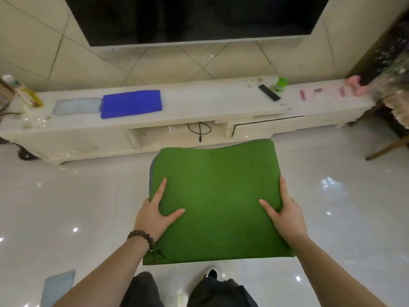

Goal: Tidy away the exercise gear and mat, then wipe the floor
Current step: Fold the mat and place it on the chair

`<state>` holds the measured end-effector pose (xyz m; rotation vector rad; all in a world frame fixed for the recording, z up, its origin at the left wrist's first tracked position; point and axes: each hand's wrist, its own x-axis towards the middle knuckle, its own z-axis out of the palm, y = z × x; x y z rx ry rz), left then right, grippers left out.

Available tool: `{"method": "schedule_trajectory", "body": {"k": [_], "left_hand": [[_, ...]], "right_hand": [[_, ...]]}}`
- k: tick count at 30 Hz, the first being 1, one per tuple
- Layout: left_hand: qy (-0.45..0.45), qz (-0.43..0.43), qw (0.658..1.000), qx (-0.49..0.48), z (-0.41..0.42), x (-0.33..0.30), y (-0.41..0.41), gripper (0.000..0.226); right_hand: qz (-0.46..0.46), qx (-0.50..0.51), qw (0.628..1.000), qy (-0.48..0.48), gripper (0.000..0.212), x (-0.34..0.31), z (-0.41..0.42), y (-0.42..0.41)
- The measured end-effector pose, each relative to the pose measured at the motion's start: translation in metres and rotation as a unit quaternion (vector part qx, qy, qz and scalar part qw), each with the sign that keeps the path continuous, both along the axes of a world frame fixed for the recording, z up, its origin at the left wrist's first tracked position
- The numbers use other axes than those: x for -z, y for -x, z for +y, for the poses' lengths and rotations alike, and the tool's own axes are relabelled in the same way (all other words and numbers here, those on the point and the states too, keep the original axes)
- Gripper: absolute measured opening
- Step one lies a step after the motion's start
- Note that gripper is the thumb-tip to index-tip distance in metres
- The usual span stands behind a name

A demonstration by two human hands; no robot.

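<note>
Left hand (156, 214) and right hand (285, 212), thumbs on top, gripping opposite side edges of the folded green mat (218, 196).

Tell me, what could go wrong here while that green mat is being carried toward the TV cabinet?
Three possible snags:
1. The green mat is held folded by the left hand and right hand only at its side edges; it may sag or spring open.
2. The glossy floor looks slick, and a pale cloth lies near the feet, so a slip seems possible.
3. The held mat hides the floor just ahead.
</note>
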<state>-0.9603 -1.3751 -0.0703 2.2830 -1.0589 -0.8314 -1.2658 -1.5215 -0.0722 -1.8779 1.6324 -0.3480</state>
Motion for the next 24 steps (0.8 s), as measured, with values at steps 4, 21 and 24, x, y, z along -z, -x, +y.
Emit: {"method": "schedule_trajectory", "body": {"k": [4,21,24], "left_hand": [[0.005,-0.008,0.999,0.05,-0.054,-0.013,0.038,0.099],[0.03,0.012,0.965,0.262,-0.375,-0.021,0.171,0.1],[0.022,0.021,0.956,0.292,-0.444,-0.022,0.202,0.099]], "right_hand": [[-0.01,0.044,0.999,0.005,0.088,-0.012,-0.023,0.052],[-0.018,0.263,0.964,0.029,0.09,-0.018,-0.197,0.208],[-0.019,0.3,0.954,0.015,0.089,-0.023,-0.241,0.233]]}}
